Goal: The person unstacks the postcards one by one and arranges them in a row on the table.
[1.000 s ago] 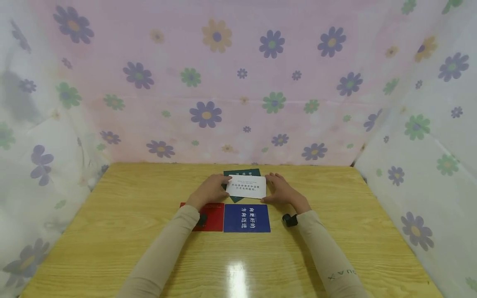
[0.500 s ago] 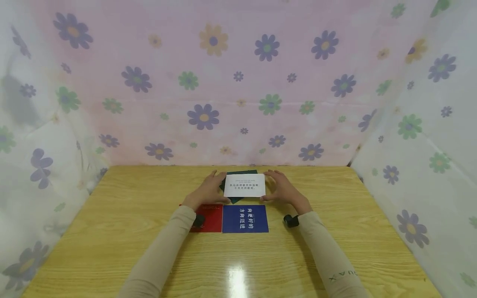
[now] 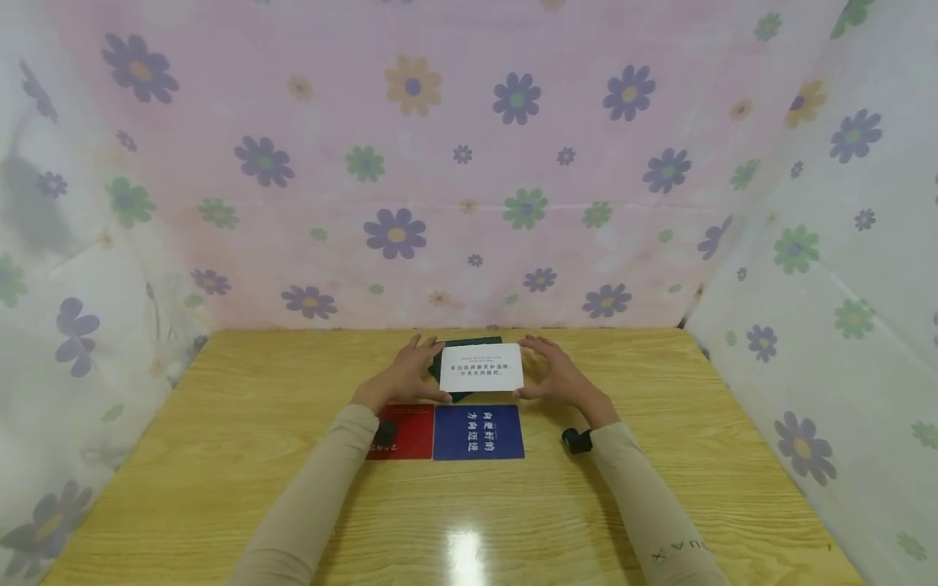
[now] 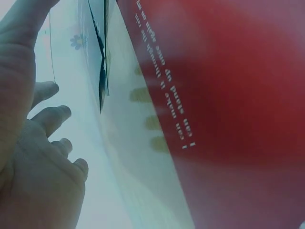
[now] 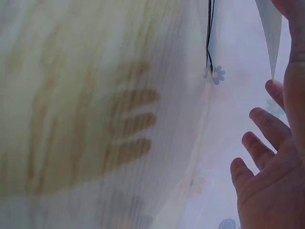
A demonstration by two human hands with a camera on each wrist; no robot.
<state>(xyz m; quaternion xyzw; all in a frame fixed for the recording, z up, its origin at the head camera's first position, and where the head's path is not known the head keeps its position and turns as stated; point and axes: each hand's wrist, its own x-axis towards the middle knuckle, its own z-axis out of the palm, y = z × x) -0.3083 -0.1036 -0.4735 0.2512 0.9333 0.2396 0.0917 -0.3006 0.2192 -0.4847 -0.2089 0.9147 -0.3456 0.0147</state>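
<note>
Between my two hands a white card (image 3: 482, 378) with printed dark lettering is held above the table, face toward the head camera. My left hand (image 3: 401, 376) pinches its left edge between thumb and index finger. At the right edge, my right hand (image 3: 563, 378) grips the card the same way. In the right wrist view the white card (image 5: 271, 33) appears as a narrow sliver near the index fingertip, the other fingers spread free. A dark green card (image 3: 472, 341) lies behind, mostly hidden by the white one.
Nearer the person, a red card (image 3: 412, 433), partly covered by the left wrist, lies beside a blue card (image 3: 479, 443) with white characters. All rest on a wooden table (image 3: 623, 521). Flowered cloth (image 3: 440, 163) encloses its back and sides.
The white card has been lifted slightly off the green card and now covers more of it. Both hands keep hold of its edges. The head view has shifted a little.
</note>
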